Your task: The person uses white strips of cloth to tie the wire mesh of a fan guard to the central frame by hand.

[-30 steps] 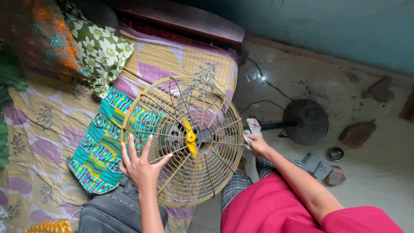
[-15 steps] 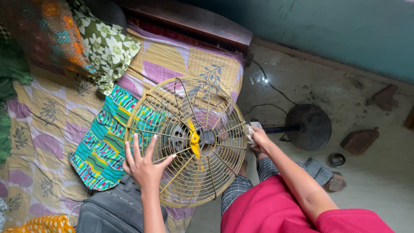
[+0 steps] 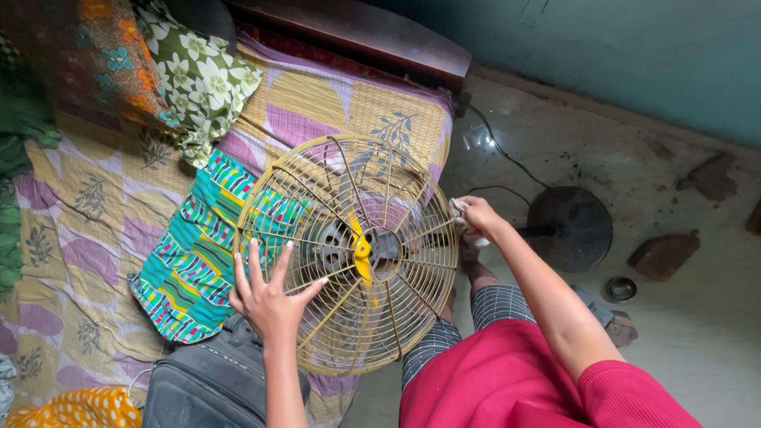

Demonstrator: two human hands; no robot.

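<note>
Spread fingers of the left hand [image 3: 270,297] are pressed flat against the fan grille [image 3: 347,254], which is held tilted above the bed [image 3: 104,201] edge. At the grille's far rim, a white cloth [image 3: 460,221] is pinched in the right hand [image 3: 482,219].

Hands [image 3: 270,292] on fan grille [image 3: 347,254] (bedside)

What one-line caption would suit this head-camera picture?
Left hand braces a fan's wire guard while right hand presses a pale cloth at its rim.
</note>
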